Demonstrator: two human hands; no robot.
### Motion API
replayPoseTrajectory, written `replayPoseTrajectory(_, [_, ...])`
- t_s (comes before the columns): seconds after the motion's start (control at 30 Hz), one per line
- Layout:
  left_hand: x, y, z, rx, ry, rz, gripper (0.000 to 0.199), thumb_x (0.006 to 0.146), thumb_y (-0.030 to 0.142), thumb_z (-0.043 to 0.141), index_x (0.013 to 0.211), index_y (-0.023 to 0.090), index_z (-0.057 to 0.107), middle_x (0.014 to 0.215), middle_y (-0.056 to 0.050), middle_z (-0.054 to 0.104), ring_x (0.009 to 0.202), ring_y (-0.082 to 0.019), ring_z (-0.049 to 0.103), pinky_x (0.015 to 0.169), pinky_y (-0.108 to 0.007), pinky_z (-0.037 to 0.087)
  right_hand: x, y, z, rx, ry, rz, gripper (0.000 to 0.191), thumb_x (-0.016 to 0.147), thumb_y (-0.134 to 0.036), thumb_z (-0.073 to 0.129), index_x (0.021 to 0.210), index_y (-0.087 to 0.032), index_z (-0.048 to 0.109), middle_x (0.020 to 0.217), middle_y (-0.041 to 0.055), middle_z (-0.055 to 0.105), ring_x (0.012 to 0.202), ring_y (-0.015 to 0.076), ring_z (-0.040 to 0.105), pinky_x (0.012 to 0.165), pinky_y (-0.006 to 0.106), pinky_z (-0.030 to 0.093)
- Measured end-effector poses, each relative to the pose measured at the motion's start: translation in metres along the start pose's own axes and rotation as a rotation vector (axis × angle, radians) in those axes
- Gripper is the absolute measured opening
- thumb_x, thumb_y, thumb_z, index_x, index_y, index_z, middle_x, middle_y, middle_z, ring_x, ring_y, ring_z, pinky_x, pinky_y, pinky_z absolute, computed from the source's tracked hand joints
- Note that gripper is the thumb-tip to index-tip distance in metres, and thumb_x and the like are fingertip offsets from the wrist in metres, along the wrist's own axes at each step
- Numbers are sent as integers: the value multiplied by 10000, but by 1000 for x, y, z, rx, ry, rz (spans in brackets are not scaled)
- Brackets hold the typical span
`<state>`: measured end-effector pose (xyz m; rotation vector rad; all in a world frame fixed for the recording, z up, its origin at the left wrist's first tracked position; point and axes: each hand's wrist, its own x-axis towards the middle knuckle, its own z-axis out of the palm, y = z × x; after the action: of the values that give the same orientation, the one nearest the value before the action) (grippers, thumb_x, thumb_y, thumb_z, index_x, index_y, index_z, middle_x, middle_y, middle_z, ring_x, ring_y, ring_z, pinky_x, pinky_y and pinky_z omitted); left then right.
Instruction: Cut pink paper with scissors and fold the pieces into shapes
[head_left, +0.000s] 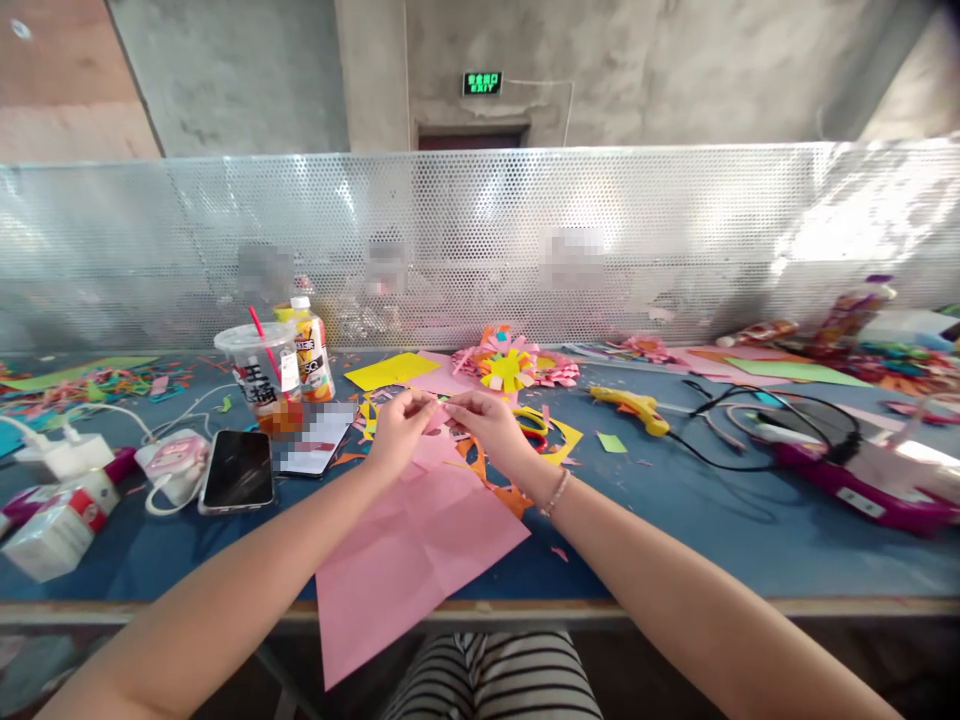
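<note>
My left hand point(403, 428) and my right hand point(491, 430) meet above the middle of the table, fingertips pinched on a small piece of pink paper point(436, 416). Beneath them a large creased sheet of pink paper point(409, 570) lies partly on the table and hangs over its front edge. Yellow-handled scissors point(534, 428) lie just behind my right hand, partly hidden. Orange paper scraps point(514, 497) are beside the sheet. Behind my hands sit paper flowers, one with a yellow centre point(510, 369).
A lidded cup point(259, 370), a bottle point(312, 350), a phone point(238, 470) and chargers point(174, 465) stand or lie left. To the right are a yellow glue gun point(630, 408), black cables and a purple power strip point(862, 495). A perforated metal screen point(480, 230) rises behind.
</note>
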<state>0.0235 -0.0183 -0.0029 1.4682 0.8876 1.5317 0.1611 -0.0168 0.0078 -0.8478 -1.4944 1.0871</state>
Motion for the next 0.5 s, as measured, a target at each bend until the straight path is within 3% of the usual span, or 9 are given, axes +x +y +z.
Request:
replayPoseTrajectory(0.3, [6,0,-4,172,-1,41,176,654,302,592,724,146,548,616,7,517,496,-77,477,418,-196,444,1,2,-6,151,-60,107,210,598,-321,686,645,-131,609,570,10,601,525,81,547,535,215,420])
replayPoseTrajectory(0.5, [2,7,-4,127,-50,29,225,665,331,592,794,158,529,617,15,523,442,-65,469,393,-180,394,-1,-2,-6,146,-40,69,201,613,-315,674,626,-132,592,557,-1,584,515,76,534,529,217,411])
